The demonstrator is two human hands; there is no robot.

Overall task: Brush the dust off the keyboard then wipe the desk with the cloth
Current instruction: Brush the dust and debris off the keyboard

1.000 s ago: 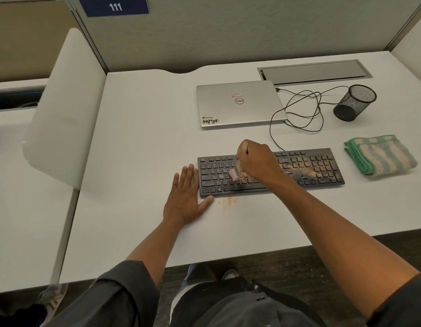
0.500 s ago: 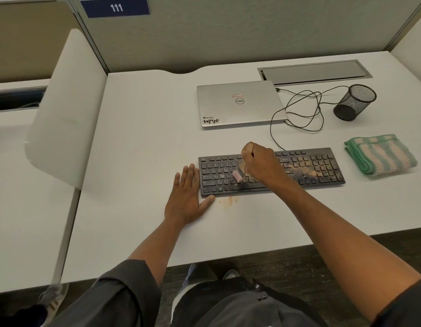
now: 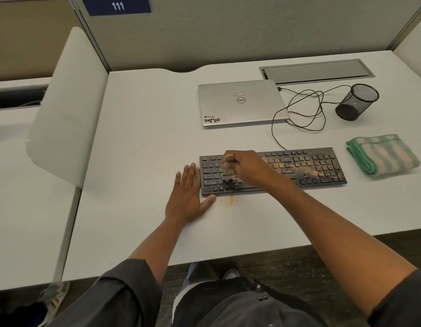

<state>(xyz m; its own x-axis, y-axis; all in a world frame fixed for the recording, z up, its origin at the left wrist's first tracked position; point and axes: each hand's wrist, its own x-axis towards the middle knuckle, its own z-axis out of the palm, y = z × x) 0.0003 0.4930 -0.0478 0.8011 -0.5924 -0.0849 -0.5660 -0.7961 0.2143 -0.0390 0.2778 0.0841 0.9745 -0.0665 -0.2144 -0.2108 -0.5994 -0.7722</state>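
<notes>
We read "111" in white on the blue sign (image 3: 117, 5), upper left of the frame. On the closed laptop (image 3: 242, 102), centre right, we see an upside-down Dell logo and a "WMN" sticker; its smaller print stays unreadable.

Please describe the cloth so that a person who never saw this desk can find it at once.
Start at the black keyboard near the front of the white desk and look just past its right end. There lies the folded cloth, flat, untouched. It alone is soft, with green and cream stripes; the black mesh pen cup stands behind it.
</notes>
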